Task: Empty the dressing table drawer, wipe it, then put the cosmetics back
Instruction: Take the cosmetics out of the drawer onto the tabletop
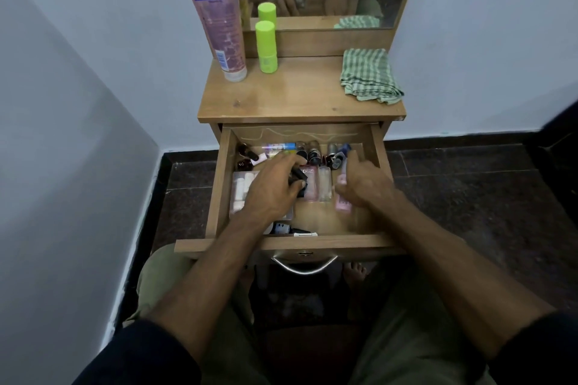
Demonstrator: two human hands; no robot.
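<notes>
Tabletop [300,94] wooden, checked cloth [369,75] right; left hand [269,191] fingers gripping black item [298,183]; right hand [364,184] unclear

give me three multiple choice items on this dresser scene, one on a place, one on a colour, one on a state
1. Where does the checked cloth lie?
A. in the drawer
B. on the tabletop, right side
C. on the floor

2. What colour is the small bottle beside the pink tube?
A. lime green
B. red
C. white

3. What state is the drawer in?
A. shut
B. pulled out and emptied
C. pulled out with cosmetics inside

Answers:
1 B, the cloth sits folded on the tabletop at the right, below the mirror.
2 A, the bottle and its cap are lime green.
3 C, the drawer is open, with bottles inside and the left hand and right hand reaching in.
</notes>
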